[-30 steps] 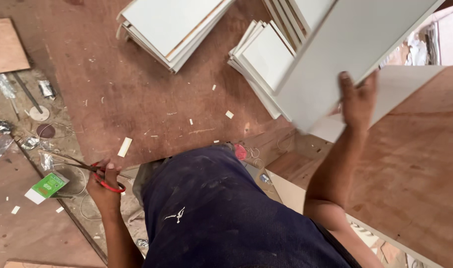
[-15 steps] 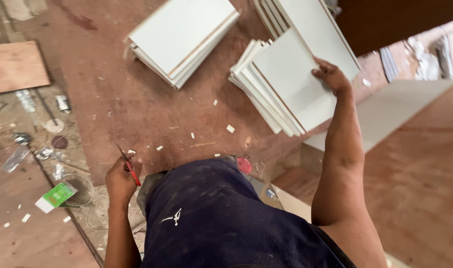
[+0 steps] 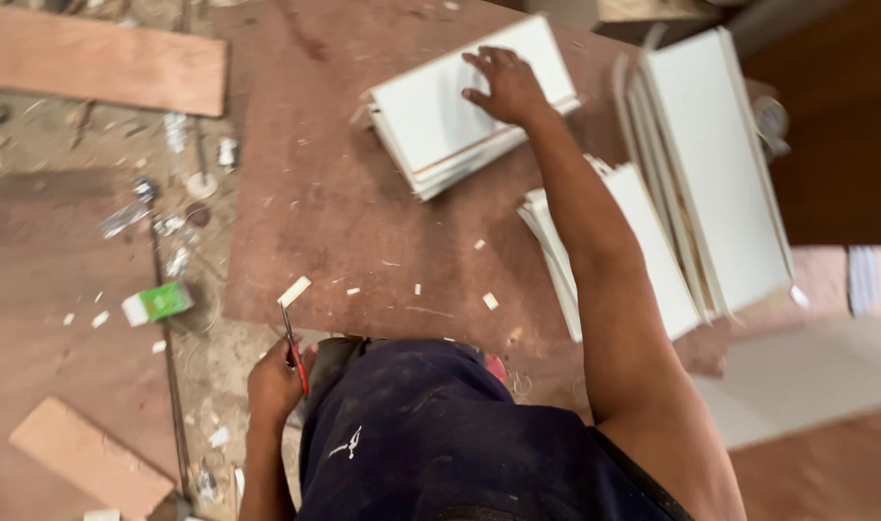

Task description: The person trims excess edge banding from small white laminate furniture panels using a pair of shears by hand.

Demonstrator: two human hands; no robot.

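Right hand (image 3: 503, 85): fingers spread, palm down, flat on the top panel of the far stack of white panels (image 3: 464, 111); it presses and does not grip. Arm fully extended away from the body across the brown plywood sheet (image 3: 344, 203).

Left hand (image 3: 274, 381): closed around a thin red-handled tool (image 3: 293, 349), held close to the body at the near edge of the plywood sheet; the tool's tip points away from the person, toward a small pale offcut (image 3: 294, 290) just beyond it.

Far stack of white panels: lies up and ahead of the person, well apart from the left hand, directly under the right. Several boards, edges slightly fanned. Long axis runs diagonally, from near-left to far-right in the head view. Right hand sits on the far-right half of the top face.

Second stack of white panels (image 3: 652, 251): beside the right forearm, partly hidden by it, long axis running near to far.

Third stack (image 3: 720, 164): further right, boards leaning on edge, same near-to-far axis.

Surroundings: green and white small box (image 3: 158, 303) on the littered floor at left; wood plank (image 3: 98, 66) at far left.
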